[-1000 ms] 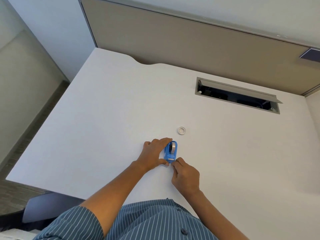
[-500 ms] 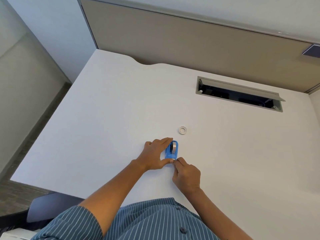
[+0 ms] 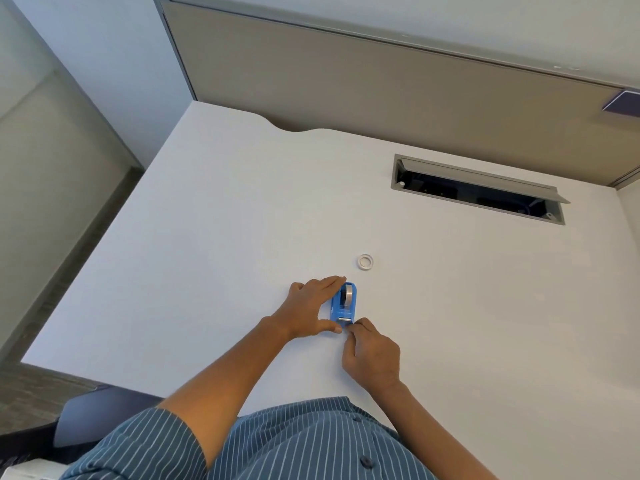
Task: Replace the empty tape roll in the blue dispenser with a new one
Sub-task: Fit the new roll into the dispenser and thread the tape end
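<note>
The blue dispenser (image 3: pixel 343 304) stands on the white desk (image 3: pixel 214 244) in front of me, with a grey tape roll (image 3: pixel 349 295) seated in it. My left hand (image 3: pixel 311 308) clasps the dispenser's left side, fingers along its far end and thumb at its near end. My right hand (image 3: pixel 372 355) is just below the dispenser, fingertips pinched together at its cutter end; whether they hold the tape's end is too small to tell. A small white empty roll core (image 3: pixel 365 262) lies flat on the desk a little beyond the dispenser.
A grey cable hatch (image 3: pixel 478 188) lies open in the desk at the back right. A beige partition (image 3: pixel 381 88) runs along the desk's far edge. A dark chair part (image 3: pixel 100 414) shows below the desk's near-left edge.
Both hands and the dispenser stay almost where they were; only the view has shifted slightly.
</note>
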